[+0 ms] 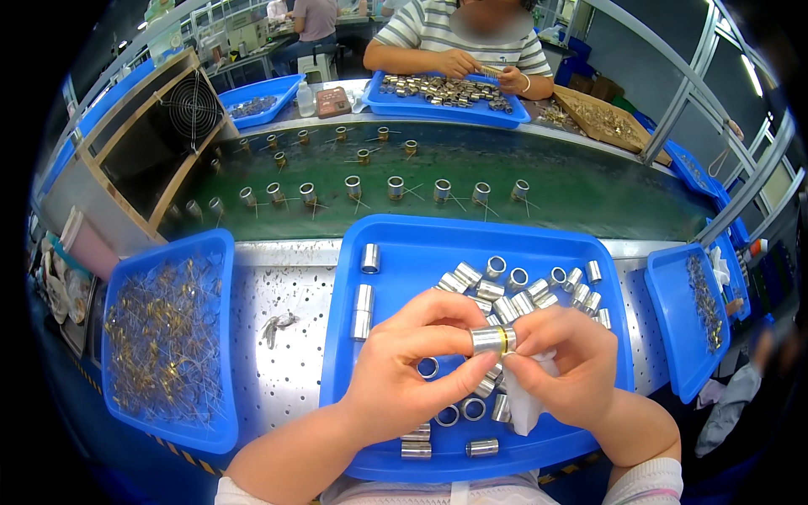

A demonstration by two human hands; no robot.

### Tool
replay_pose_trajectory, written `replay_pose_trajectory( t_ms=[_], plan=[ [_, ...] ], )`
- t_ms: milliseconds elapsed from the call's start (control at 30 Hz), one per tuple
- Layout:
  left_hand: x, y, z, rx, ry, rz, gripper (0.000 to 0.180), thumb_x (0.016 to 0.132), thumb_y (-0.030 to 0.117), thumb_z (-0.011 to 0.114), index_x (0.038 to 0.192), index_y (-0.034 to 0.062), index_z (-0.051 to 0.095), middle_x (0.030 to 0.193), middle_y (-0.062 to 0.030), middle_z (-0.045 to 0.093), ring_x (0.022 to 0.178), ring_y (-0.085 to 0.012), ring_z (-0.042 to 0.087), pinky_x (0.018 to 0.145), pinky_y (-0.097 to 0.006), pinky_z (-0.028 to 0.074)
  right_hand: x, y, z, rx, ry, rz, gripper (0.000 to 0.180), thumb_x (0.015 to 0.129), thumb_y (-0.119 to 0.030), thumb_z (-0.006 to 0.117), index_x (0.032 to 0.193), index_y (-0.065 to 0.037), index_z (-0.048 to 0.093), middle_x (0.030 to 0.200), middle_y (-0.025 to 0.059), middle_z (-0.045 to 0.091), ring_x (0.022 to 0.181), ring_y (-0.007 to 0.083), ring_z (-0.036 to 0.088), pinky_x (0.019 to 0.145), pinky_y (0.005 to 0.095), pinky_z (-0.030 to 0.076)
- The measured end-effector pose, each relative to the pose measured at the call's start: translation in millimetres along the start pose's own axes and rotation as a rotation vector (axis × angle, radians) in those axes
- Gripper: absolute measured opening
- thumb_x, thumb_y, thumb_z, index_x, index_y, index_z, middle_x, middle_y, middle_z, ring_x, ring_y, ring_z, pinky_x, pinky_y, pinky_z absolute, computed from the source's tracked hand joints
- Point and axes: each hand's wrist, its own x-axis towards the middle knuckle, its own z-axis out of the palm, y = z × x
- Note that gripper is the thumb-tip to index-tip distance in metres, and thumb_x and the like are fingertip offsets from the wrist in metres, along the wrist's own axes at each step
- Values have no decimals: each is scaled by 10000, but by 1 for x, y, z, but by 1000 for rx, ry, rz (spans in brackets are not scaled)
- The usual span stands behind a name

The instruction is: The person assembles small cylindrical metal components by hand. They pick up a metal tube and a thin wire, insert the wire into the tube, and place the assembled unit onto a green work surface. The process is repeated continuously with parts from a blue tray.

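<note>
Between my hands, above a blue tray (383,461), is a short shiny metal sleeve (485,340) with a thin yellow band (505,338) near its right end. My left hand (391,366) is closed, pinching the sleeve's left part between thumb and fingers. At the banded end, the thumb and fingers of my right hand (576,362) are closed on the sleeve. A white cloth (523,408) hangs from the right palm under those fingers. Many similar metal sleeves (505,310) lie or stand in the tray, some hidden by my hands.
Left stands a blue tray (220,337) of tangled wire-legged parts (164,341). Ahead runs a green conveyor belt (328,215) bearing rows of sleeves with wires (396,187). Across it a person handles small metal parts over another blue tray (404,112). A narrow blue tray (673,316) sits right.
</note>
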Motion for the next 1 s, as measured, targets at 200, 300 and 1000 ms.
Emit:
replay_pose_trajectory(
  t_ms=[200, 300, 1000],
  plan=[
    [-2, 3, 5, 2, 17, 57, 153, 712, -44, 652, 860, -8, 650, 965, -99, 521, 872, -169, 537, 763, -272, 446, -4, 0, 5, 166, 130, 77, 178, 699, 95, 655, 805, 4, 545, 876, 133, 600, 767, 138, 590, 682, 240, 490],
    [-3, 2, 5, -24, 58, 34, 141, 717, -44, 650, 852, -4, 649, 961, -94, 523, 880, -161, 532, 759, -263, 445, -1, 1, 6, 246, 121, 136, 186, 705, 92, 656, 808, 2, 528, 875, 138, 597, 762, 138, 588, 686, 243, 490],
    [-5, -4, 5, -55, 141, -32, 68, 768, -9, 635, 836, -2, 636, 953, -82, 515, 875, -132, 514, 729, -235, 440, 2, 6, 14, 142, 96, 101, 175, 738, 87, 634, 816, 7, 499, 881, 125, 586, 773, 113, 570, 659, 231, 478]
  ],
)
